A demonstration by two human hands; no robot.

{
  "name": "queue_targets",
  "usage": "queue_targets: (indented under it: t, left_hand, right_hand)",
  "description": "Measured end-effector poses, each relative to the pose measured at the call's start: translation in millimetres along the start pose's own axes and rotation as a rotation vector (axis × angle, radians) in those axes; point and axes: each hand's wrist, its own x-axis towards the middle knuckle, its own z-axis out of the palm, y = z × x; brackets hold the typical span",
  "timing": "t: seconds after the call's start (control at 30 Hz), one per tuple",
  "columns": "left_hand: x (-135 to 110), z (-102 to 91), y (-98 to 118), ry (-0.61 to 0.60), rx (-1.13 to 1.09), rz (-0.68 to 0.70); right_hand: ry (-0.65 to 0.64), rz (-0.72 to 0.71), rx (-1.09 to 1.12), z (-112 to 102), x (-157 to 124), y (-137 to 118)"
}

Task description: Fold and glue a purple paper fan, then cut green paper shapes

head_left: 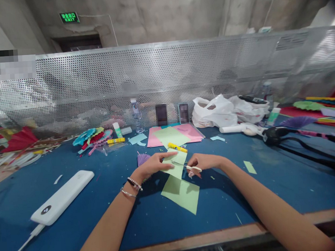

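My left hand (155,165) pinches a light green sheet of paper (177,172) above the table, thumb on the near face and fingers toward its upper edge. From the right, my right hand (199,164) grips a pair of scissors (194,169) with pale handles. Their blades reach across the held sheet; whether they are parted I cannot make out. A second light green sheet (183,194) lies flat on the table just below. Beyond the held paper rests a yellow glue stick (177,147). A purple pleated paper (143,159) sits partly hidden behind my left hand.
A white power bank (62,198) with a cable lies at left. Pink and green sheets (194,132) are stacked ahead, near a water bottle (136,118). White plastic bags (214,111) stand back right, above a black strap (296,153). A perforated metal screen (164,72) borders the table.
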Motion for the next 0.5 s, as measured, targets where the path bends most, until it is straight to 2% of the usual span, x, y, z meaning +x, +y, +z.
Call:
queue_targets:
  t: [0.5]
  left_hand:
    - [-0.8, 0.8, 1.0, 0.015, -0.011, -0.002]
  right_hand:
    - [-0.001, -0.017, -0.023, -0.3, 1.1, 2.4]
